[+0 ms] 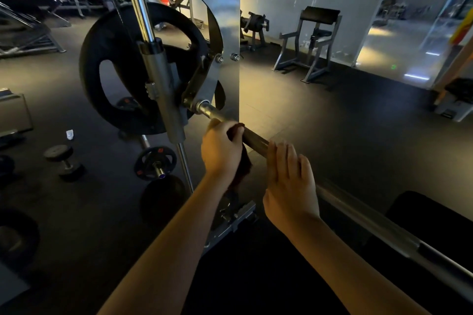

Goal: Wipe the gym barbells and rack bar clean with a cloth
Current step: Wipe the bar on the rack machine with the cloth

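Right hand (291, 186) lies flat on the rack bar (256, 142), fingers straight and gripping nothing. Left hand (220, 151), just beyond it, is curled round the bar with a dark cloth (243, 169) under its fingers. The cloth's loose end seems to hang below, though dim light blurs it. Past the bar's end is a black weight plate (107, 64), and a dumbbell (64, 161) lies on the floor (332, 135).

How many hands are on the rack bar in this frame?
2. The left hand grips the dark cloth around the rack bar; the right hand rests on it just beside, fingers straight. Neither is hidden.
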